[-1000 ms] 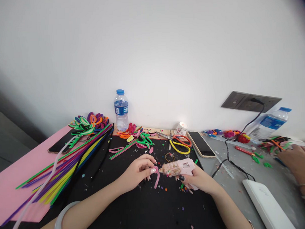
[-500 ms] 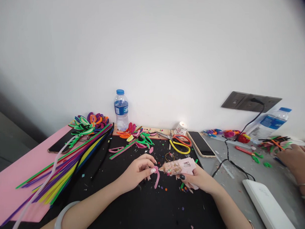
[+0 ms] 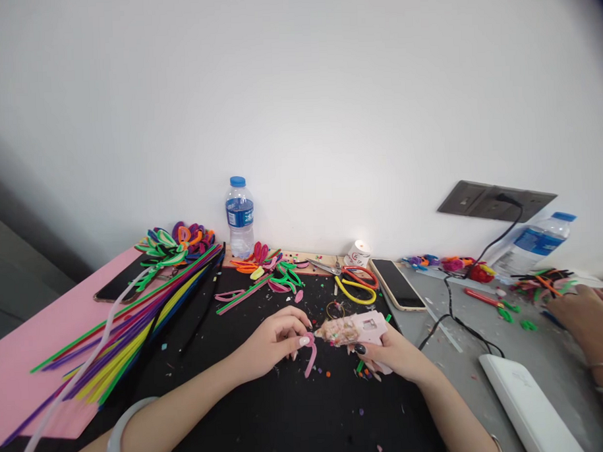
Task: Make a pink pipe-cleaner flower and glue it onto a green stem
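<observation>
Between the thumb and fingers of my left hand (image 3: 276, 342) is a pink pipe cleaner (image 3: 312, 357), bent into a small loop at the top with one end hanging down. My right hand (image 3: 395, 351) is wrapped round a pale pink hot glue gun (image 3: 369, 326), whose front is crusted with fuzzy, colourful bits. Its nozzle points left and lies close by the pipe cleaner's loop; whether they touch I cannot tell. Beneath both hands is a black mat (image 3: 268, 418) strewn with small scraps.
Scissors (image 3: 356, 287), a phone (image 3: 397, 285) and a paper roll (image 3: 358, 254) lie behind my hands. Bundled pipe cleaners (image 3: 137, 324) are at left, near a water bottle (image 3: 240, 218). At right are a white power bank (image 3: 528, 403), black cables and another person's hand (image 3: 584, 315).
Almost nothing differs. My left hand and the pink pipe cleaner have shifted very slightly; the glue gun stays in place.
</observation>
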A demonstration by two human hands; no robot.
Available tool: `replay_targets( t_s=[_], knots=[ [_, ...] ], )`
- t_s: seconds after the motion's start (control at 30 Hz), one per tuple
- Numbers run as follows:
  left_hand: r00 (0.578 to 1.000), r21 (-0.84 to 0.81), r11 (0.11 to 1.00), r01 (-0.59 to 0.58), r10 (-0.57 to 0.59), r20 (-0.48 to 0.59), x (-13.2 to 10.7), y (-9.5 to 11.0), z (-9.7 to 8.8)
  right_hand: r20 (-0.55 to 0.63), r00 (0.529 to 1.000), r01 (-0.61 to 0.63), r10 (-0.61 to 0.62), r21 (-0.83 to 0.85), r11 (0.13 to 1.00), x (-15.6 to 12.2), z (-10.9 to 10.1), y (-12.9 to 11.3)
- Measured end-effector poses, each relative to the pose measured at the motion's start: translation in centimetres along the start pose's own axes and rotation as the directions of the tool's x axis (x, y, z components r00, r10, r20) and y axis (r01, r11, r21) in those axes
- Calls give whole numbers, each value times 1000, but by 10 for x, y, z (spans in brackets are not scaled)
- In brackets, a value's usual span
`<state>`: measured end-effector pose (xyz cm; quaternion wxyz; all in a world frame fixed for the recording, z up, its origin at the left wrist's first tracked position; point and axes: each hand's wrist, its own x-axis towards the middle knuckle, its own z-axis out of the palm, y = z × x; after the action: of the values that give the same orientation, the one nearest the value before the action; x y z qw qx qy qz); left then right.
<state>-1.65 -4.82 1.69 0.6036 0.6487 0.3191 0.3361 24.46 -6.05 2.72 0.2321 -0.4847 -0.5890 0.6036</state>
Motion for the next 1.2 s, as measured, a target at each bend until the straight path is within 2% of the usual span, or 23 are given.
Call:
replay_targets(
  t_s=[0.17,1.2],
  knots=[
    [999,-6,1000,-7,7,46,0,0,0,20,1000,4,-4,13,1000,0,-1,0],
    [998,45,999,3,-5,56,-3,0,1,5,1000,-3,3,7,1000,-2,1,-3]
  ],
)
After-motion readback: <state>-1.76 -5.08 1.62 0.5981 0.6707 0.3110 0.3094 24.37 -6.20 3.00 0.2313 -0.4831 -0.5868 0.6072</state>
